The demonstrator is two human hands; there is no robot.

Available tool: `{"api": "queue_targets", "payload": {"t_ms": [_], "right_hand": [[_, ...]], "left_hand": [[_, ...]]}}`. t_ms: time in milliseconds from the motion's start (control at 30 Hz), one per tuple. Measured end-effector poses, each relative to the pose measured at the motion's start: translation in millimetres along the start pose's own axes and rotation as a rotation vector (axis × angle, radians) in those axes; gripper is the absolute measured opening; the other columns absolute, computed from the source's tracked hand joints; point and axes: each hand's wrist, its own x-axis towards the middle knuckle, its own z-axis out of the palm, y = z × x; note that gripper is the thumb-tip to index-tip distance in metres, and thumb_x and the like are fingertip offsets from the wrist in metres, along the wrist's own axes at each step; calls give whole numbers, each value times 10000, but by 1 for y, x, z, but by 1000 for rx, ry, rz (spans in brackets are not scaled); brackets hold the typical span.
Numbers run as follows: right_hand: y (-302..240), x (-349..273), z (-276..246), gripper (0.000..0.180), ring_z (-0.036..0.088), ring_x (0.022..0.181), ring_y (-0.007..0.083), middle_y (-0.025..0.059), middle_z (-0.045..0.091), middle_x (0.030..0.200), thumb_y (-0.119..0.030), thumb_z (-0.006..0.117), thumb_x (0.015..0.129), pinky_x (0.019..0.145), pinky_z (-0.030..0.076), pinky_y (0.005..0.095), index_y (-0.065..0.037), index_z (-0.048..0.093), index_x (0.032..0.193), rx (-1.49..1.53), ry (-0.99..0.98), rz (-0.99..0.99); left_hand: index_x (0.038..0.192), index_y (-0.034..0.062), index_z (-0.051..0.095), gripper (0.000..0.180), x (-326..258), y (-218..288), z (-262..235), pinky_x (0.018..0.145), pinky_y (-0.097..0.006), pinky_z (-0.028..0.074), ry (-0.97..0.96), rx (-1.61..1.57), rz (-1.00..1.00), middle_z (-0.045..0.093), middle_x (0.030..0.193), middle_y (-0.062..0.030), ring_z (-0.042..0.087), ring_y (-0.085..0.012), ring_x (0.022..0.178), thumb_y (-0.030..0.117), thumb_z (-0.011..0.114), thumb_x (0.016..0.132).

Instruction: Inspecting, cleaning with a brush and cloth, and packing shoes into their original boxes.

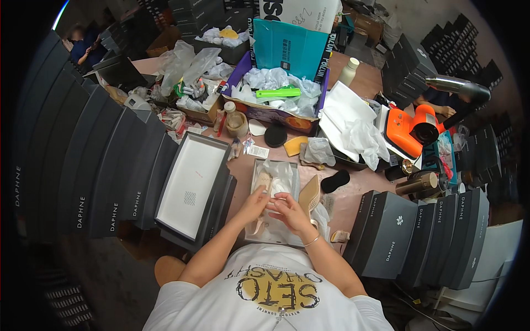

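Note:
A grey shoe box (293,175) lined with white tissue paper (281,170) lies on the table in front of me. Inside, along its left side, rests a beige shoe (265,179), partly covered by my left hand. My left hand (254,203) and my right hand (290,213) meet over the box, fingertips close together. Their fingers are bent as if pinching; whatever is between them is too small or hidden to make out. Beside the box, to the right, a second beige shoe (310,193) stands on edge near a black oval pad (335,180).
An upturned box lid (190,185) lies on boxes at left. Stacked dark shoe boxes (105,165) flank me, with more boxes (386,231) at right. Behind are a purple carton (243,69) with tissue and a green tool (277,93), a glue jar (236,122) and an orange device (406,132).

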Motion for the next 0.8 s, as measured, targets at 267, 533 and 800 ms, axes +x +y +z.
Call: {"api": "queue_targets", "payload": {"t_ms": [267, 533, 800], "right_hand": [[43, 15, -26, 234, 611, 840, 143, 63, 604, 981, -170, 589, 910, 661, 531, 271, -29, 535, 1088, -347, 218, -24], [22, 52, -18, 470, 609, 801, 150, 68, 609, 948, -391, 596, 899, 611, 511, 279, -33, 527, 1195, -614, 146, 149], [-12, 11, 7, 294, 548, 817, 74, 10, 573, 898, -168, 514, 966, 709, 476, 232, -39, 513, 1230, -321, -245, -156]], "left_hand": [[1101, 24, 594, 348, -44, -25, 8, 782, -379, 472, 454, 664, 473, 599, 941, -159, 575, -324, 897, 144, 670, 784], [852, 5, 656, 185, -36, -3, 4, 617, -408, 474, 259, 750, 427, 602, 764, -162, 604, -334, 681, 184, 615, 827], [863, 7, 668, 123, -72, 8, 27, 670, -374, 489, -10, 591, 474, 620, 839, -168, 625, -306, 736, 115, 648, 806]]}}
